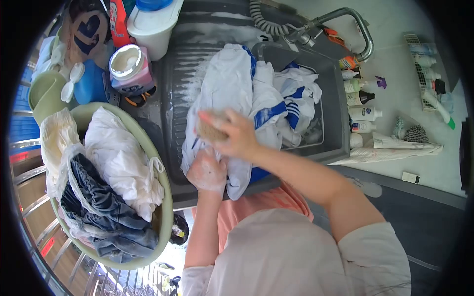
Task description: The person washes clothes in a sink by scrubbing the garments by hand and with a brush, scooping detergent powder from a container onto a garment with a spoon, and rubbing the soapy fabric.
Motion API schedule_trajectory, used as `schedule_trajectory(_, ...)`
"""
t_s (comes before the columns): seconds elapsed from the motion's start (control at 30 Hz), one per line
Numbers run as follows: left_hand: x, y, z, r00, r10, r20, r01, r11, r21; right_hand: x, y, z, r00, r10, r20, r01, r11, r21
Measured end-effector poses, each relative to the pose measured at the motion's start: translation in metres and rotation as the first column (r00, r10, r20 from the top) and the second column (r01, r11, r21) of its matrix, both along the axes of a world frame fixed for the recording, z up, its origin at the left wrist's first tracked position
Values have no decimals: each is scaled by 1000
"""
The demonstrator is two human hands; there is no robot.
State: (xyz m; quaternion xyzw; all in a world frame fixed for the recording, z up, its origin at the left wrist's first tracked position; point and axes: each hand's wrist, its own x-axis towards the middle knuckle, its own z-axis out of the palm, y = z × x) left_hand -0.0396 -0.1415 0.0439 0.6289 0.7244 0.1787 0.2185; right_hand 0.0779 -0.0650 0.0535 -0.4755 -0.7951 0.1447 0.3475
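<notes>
A white garment with blue trim (224, 81) is spread over the ridged washboard side of the dark grey sink (173, 126), with its other end hanging into the basin on the right. My right hand (240, 136) is closed around a scrub brush (212, 129), slightly blurred, held against or just over the cloth; contact is hard to tell. Just below it, my left hand (206, 171), wet with suds, is closed on the near part of the garment. In the basin lies bunched white fabric with blue stripes (298, 93).
On the left stands a pale green tub (165, 217) of white and dark blue clothes. An open pink jar (132, 74), a blue bottle (94, 81) and a white container (153, 29) crowd the back left. A faucet (368, 37) arches behind the basin; several bottles (365, 114) line its right.
</notes>
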Motion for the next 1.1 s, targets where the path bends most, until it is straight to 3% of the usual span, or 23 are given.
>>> schedule_trajectory(0.1,0,3,7,999,11,-50,-13,999,-33,-9,118,-24,934,-191,302,151,977,151)
schedule_trajectory(0.13,2,3,9,999,8,-52,-11,998,-57,-12,130,-19,937,-182,299,139,977,159)
schedule_trajectory(0.2,-1,8,9,999,8,-53,-12,996,-89,-21,144,-8,922,-356,154,340,932,124)
schedule_trajectory(0.23,-1,9,10,998,21,-59,-25,997,-75,-17,119,-10,949,-300,99,293,953,82)
schedule_trajectory(0.3,0,5,14,996,29,-80,-37,994,-106,-3,41,6,968,-110,224,119,993,-27)
schedule_trajectory(0.33,-2,3,11,996,0,-93,-7,997,-80,-4,0,5,998,-29,56,31,999,-40)
schedule_trajectory(0.37,-10,-9,-12,1000,11,6,-10,996,-93,1,-37,9,997,37,70,-21,976,-218)
schedule_trajectory(0.4,-11,-11,-13,991,-35,-127,11,983,-184,15,-44,-12,994,102,26,-101,993,-55)
schedule_trajectory(0.43,46,-1,-2,998,-55,37,59,989,-133,16,-31,-21,993,74,89,-83,991,102)
schedule_trajectory(0.47,109,10,19,969,-110,219,127,990,-65,16,-8,-18,999,-42,-28,41,998,-50)
schedule_trajectory(0.5,143,22,38,933,-156,323,164,986,3,77,17,0,995,-58,86,58,998,10)
schedule_trajectory(0.53,130,38,36,952,-84,295,85,996,12,89,64,-4,904,-176,390,73,961,265)
schedule_trajectory(0.57,76,37,19,987,29,156,-24,999,-36,40,102,-39,799,-314,513,46,882,468)
schedule_trajectory(0.6,8,5,11,996,80,-31,-84,989,-121,31,118,-18,908,-195,370,46,925,377)
schedule_trajectory(0.63,0,4,11,996,27,-90,-41,988,-152,3,86,-27,959,-151,240,83,959,270)
schedule_trajectory(0.67,-2,3,7,998,48,-41,-48,999,5,-5,59,-25,959,-266,96,246,952,181)
schedule_trajectory(0.7,-3,0,6,998,54,-27,-55,998,-21,0,66,-14,926,-378,6,373,914,159)
schedule_trajectory(0.73,-2,6,5,998,63,4,-63,998,-29,3,68,-3,929,-370,-12,366,914,174)
schedule_trajectory(0.83,0,3,-2,996,59,69,-60,998,6,2,-3,13,999,35,3,-35,999,-30)
schedule_trajectory(0.87,-1,7,1,998,41,54,-43,999,30,4,29,5,1000,18,-12,-19,1000,-6)
schedule_trajectory(0.93,4,8,8,995,58,-82,-62,997,-52,22,113,-15,925,-322,202,288,941,177)
schedule_trajectory(1.03,3,4,7,994,76,-84,-79,996,-38,22,113,-26,883,-449,137,417,884,213)
schedule_trajectory(1.1,4,6,1,993,105,-46,-106,994,-18,4,38,-5,985,-169,21,159,958,240)
